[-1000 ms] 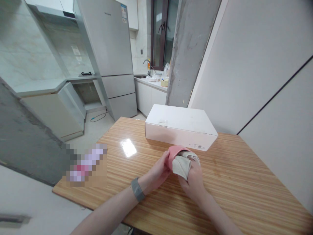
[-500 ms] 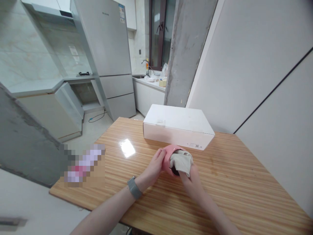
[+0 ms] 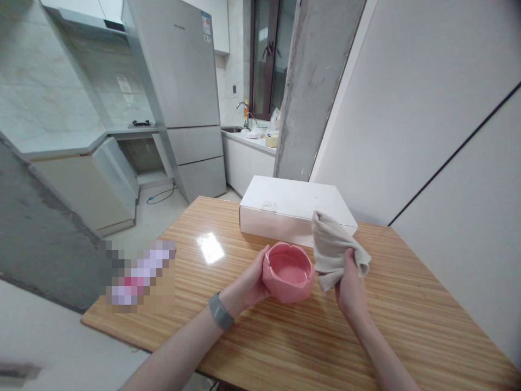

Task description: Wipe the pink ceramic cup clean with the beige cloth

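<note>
My left hand [image 3: 247,281] grips a pink ceramic ashtray [image 3: 288,273] by its side, holding it just above the wooden table [image 3: 391,320]. Notches mark the ashtray's rim, and its shallow pink inside shows. To the right, my right hand [image 3: 350,285] pinches a crumpled beige cloth [image 3: 334,251], which hangs beside the ashtray without touching it. A grey band [image 3: 221,311] circles my left wrist. Behind both hands lies a white cardboard box [image 3: 293,210], with the cloth's top overlapping its front corner.
A pixelated patch [image 3: 137,274] covers something at the table's left. Behind the table stand a concrete pillar [image 3: 312,92], a steel-coloured fridge [image 3: 179,92] and a white counter [image 3: 248,142] with a sink and clutter. White wall panels [image 3: 431,119] rise on the right.
The cloth has come out of the ashtray and moved up and right in my right hand. The ashtray's inside now shows, and my hands are further apart.
</note>
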A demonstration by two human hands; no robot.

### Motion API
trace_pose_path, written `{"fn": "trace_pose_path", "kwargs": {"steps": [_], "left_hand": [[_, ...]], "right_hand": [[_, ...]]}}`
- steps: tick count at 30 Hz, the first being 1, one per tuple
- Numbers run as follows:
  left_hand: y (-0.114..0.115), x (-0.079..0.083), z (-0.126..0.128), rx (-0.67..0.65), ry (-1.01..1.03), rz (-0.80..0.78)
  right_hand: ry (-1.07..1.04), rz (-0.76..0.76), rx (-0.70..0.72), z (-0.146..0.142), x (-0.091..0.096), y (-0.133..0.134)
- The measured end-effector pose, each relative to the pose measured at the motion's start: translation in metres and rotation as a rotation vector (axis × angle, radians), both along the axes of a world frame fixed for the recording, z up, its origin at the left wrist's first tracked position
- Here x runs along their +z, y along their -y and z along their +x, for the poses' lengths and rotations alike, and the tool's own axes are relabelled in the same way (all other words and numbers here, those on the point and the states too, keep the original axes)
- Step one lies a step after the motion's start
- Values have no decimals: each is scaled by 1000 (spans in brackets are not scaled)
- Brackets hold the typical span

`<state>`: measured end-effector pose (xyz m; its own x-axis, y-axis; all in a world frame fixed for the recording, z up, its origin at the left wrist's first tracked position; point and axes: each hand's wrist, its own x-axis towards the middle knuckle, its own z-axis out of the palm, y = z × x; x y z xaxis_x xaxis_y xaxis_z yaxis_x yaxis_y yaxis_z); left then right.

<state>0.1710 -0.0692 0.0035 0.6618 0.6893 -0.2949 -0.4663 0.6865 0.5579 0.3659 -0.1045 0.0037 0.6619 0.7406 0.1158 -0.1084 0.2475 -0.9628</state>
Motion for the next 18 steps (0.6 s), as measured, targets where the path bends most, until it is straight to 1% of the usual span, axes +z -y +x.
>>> {"fn": "trace_pose_path", "kwargs": {"steps": [2, 3, 5, 7, 9, 11, 14, 18], "left_hand": [[2, 0, 0, -14, 2, -18], [1, -1, -1, -15, -11, -24], [-1, -5, -4, -21, -46, -36], [-5, -12, -8, -34, -67, -32], [-9, -17, -11, -58, -72, -13], [-9, -19, -11, -62, -86, 3], [-6, -16, -8, -45, -113, -23], [0, -11, -4, -102, -52, -34]], "right_hand": [[41, -118, 81, -9, 0, 5], [64, -162, 155, -14, 0, 8], [93, -203, 282, -25, 0, 15], [91, -218, 359, -32, 1, 20], [87, -223, 384, -36, 2, 22], [84, -216, 378, -38, 3, 21], [31, -151, 384, -39, 1, 15], [-101, -60, 426, -42, -6, 7]]}}
